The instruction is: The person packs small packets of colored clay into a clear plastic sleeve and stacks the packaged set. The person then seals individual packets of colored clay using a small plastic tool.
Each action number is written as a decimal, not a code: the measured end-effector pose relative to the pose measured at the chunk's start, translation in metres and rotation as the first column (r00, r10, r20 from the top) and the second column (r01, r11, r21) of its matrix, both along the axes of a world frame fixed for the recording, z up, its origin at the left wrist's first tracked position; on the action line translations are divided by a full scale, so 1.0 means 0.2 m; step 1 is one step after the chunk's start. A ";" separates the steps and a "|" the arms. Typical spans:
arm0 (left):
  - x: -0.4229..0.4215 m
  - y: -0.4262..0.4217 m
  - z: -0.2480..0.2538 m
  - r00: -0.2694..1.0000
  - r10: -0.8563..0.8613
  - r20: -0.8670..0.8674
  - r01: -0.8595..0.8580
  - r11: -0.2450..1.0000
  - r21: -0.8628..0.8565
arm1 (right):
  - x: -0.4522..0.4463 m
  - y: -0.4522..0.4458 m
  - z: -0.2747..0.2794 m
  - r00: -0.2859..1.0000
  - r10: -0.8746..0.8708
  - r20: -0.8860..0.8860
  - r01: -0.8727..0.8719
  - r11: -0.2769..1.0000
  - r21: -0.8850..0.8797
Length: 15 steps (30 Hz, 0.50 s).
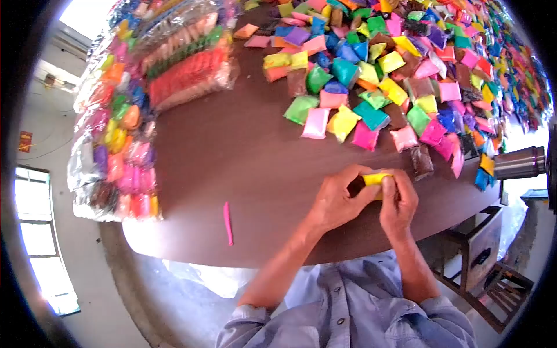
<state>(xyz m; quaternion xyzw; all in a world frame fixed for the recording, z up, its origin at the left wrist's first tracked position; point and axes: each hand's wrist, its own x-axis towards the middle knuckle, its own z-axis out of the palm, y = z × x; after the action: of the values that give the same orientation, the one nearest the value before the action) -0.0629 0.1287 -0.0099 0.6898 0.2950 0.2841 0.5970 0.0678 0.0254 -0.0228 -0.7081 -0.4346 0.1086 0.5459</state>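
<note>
Near the table's front edge, my left hand [341, 200] and my right hand [398, 203] meet around a small yellow packet [377, 178]. It looks like one of the little packets of modelling clay. The left thumb and fingers pinch its left end, while the right thumb presses on its right end. Its lower part is partly hidden by the fingers. Off to the left, a thin pink strip [227, 224] lies on the brown table [197, 156], apart from both hands.
Small colourful packets [371, 75] are heaped across the table's back and right. Clear bags of sorted packets [188, 75] line the left side. A metal cylinder [519, 165] juts in at the right edge, above a wooden chair [481, 255].
</note>
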 end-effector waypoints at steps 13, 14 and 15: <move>-0.20 -0.32 -0.01 0.950 0.210 -0.230 -0.172 0.969 0.176 | -0.08 -0.14 -0.02 0.914 0.248 -0.321 -0.252 0.967 0.029; -0.24 -0.35 -0.02 0.946 0.218 -0.242 -0.167 0.963 0.213 | -0.10 -0.15 -0.02 0.895 0.290 -0.338 -0.290 0.956 0.054; -0.27 -0.37 -0.02 0.944 0.218 -0.249 -0.165 0.963 0.214 | -0.12 -0.15 -0.02 0.875 0.330 -0.354 -0.323 0.943 0.078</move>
<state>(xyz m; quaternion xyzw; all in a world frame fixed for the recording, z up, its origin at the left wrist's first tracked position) -0.1175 0.0538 -0.0129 0.7438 0.4111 0.2711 0.4519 0.0431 -0.0048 -0.0263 -0.5878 -0.4407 0.3239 0.5962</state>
